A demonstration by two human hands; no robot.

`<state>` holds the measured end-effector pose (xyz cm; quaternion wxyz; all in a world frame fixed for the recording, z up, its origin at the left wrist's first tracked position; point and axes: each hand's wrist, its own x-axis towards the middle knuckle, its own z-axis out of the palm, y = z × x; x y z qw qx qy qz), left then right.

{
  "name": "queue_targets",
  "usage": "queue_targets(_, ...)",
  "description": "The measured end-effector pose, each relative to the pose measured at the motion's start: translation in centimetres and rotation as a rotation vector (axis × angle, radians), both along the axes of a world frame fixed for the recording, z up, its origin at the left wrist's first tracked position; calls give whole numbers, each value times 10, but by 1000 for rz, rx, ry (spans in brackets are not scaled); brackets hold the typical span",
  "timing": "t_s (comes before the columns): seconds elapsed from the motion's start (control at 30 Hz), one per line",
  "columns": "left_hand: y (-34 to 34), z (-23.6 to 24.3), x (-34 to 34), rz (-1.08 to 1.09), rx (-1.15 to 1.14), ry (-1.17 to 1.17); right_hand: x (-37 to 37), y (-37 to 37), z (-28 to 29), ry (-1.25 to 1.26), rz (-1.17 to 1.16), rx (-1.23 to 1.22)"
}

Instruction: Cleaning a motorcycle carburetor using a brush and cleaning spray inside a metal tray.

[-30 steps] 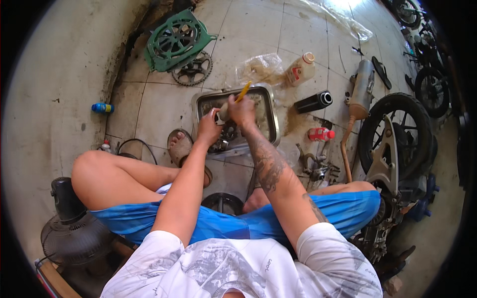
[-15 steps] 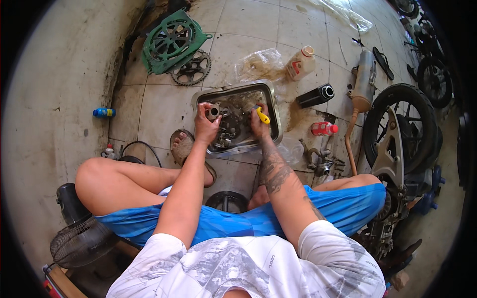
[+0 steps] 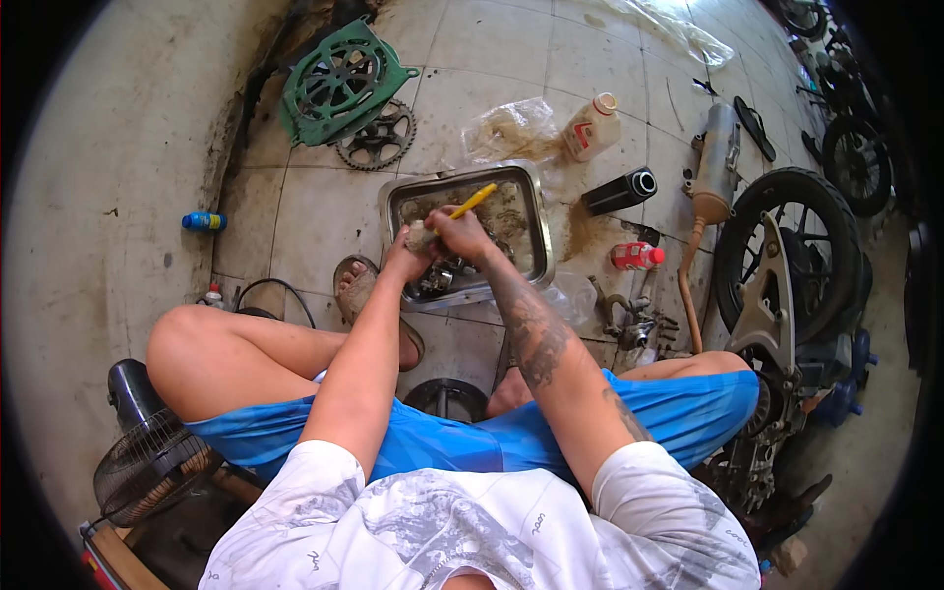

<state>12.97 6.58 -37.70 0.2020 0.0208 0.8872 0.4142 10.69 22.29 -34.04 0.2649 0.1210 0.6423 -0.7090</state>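
right hand (image 3: 459,232), centre of frame: fingers wrapped around yellow-handled tool (image 3: 477,200). left hand (image 3: 405,259), just beside: fingers gripping pale part (image 3: 421,237), above the tray's left half.

shallow metal tray (image 3: 546,231), centre of frame: grimy brown bottom; small metal parts (image 3: 440,276) at lower left.

translucent jug (image 3: 592,129), reddish label, above and right of tray. black bottle (image 3: 618,193), right of centre. red bottle (image 3: 635,257), below it. contents of both impossible to tell. blue can (image 3: 205,221), left of frame.

clear plastic bag (image 3: 509,130), beside jug. green cover (image 3: 344,84), upper left, overlapping toothed sprocket (image 3: 386,149). exhaust (image 3: 718,157) and spoked wheel (image 3: 808,258), right. fan (image 3: 152,467), lower left.

in the way: both hands, across part of tray. hidden: tool's working end; much of pale part, behind fingers. dark, hard to make out: motorcycles (image 3: 857,165), upper right rim.
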Motion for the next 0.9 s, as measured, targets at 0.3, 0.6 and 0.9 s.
queue_targets(0.3,2,-13,-1,477,357,-200,40,54,-32,625,-241,1074)
queue_targets(0.6,4,-18,-6,198,76,-106,9,10,-21,-1,-451,-60)
queue_targets(0.9,2,-18,1,545,143,-13,1,48,-50,23,-489,168)
